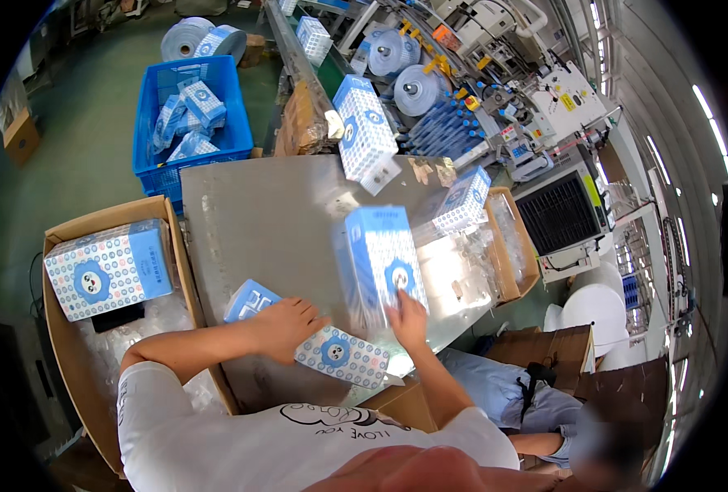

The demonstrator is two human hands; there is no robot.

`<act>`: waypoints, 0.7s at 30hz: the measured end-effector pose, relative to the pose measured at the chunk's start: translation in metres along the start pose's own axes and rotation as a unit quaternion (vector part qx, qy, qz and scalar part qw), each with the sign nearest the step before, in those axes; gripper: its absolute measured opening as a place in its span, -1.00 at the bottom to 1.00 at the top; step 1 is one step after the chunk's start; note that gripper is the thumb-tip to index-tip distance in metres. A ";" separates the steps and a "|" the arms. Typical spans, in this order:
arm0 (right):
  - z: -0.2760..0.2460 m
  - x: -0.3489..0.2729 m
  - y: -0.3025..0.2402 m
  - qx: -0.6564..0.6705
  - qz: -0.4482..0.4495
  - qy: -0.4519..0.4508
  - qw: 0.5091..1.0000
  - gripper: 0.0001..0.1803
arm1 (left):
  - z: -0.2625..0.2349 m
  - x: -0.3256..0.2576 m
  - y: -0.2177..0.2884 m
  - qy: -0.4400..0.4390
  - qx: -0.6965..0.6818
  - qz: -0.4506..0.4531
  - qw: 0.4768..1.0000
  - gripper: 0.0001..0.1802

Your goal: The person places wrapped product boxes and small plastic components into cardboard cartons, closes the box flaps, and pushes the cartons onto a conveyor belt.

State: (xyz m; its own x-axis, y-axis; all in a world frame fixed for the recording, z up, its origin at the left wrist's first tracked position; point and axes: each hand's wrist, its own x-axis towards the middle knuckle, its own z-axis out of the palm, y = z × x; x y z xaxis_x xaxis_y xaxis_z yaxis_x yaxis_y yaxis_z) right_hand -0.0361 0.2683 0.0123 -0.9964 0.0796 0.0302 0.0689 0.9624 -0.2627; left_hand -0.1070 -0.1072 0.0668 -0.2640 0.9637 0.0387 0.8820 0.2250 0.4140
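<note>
On the grey metal table [249, 205] my left hand [286, 330] is closed over the middle of a film-wrapped, blue-and-white patterned pack [343, 357], which lies flat near the front edge. A second pack [384, 254], printed with a blue animal face, stands blurred by motion right of centre. My right hand [407, 320] has its fingers against that pack's lower right side; the grip looks closed, the thumb partly hidden. Another such pack [366, 131] sits where the conveyor meets the table's far edge. At the table's right side lies one more pack [464, 199].
A carton [171, 213] at left holds a large pack and clear plastic bags. Behind it stands a blue crate [237, 123] of packs. A second carton [521, 266] is at right. Machinery with film rolls [419, 90] stands beyond. Another person in jeans [483, 381] is at lower right.
</note>
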 end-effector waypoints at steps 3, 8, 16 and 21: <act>-0.010 -0.049 0.047 0.012 0.039 0.212 0.976 -0.47 | 0.004 0.008 0.006 -0.003 0.024 0.031 0.999 -0.03; 0.015 -0.042 0.091 0.134 0.274 0.154 0.940 -0.74 | 0.008 0.023 0.023 -0.033 0.014 0.073 0.997 -0.01; -0.046 -0.062 0.006 -0.048 0.000 0.273 0.961 -0.77 | 0.023 0.019 0.043 -0.015 0.009 0.062 0.998 0.02; -0.047 -0.065 -0.077 -0.043 -0.111 0.122 0.985 0.06 | 0.036 0.009 0.058 0.019 0.020 0.053 0.998 0.01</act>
State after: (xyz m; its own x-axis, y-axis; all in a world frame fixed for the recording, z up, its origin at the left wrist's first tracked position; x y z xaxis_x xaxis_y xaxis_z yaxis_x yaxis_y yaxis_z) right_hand 0.0258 0.2012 0.0761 -0.9467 -0.0848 0.3107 -0.1344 0.9807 -0.1421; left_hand -0.0443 -0.0804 0.0583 -0.1828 0.9765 0.1142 0.9205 0.1292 0.3688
